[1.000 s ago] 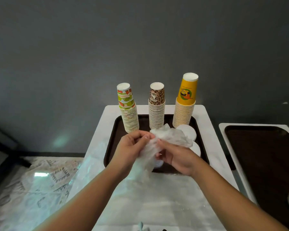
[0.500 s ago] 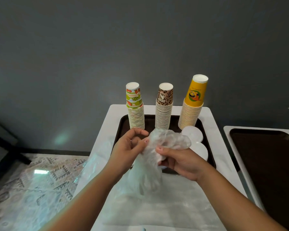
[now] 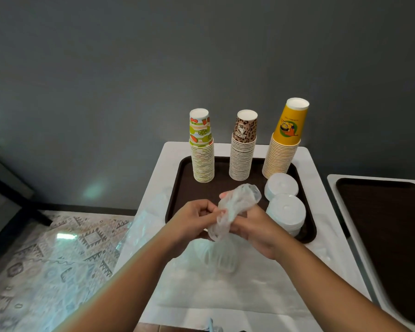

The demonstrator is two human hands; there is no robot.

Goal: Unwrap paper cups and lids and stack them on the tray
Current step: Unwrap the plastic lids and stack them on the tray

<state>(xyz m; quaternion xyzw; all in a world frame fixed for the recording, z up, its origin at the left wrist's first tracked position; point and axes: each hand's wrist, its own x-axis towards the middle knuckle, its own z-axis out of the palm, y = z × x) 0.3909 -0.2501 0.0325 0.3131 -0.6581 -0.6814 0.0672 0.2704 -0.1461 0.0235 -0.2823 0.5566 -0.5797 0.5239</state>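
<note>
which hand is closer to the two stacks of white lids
Right. The right hand sits just beside the white lids; the left hand is farther off, across the plastic wrap.

A plain dark grey wall (image 3: 153,56) fills the view behind the white surface (image 3: 319,188). Left of the surface, a patterned rug (image 3: 46,259) covers the floor, with a bright glare patch on it. A dark baseboard (image 3: 89,208) runs along the wall's foot.
</note>
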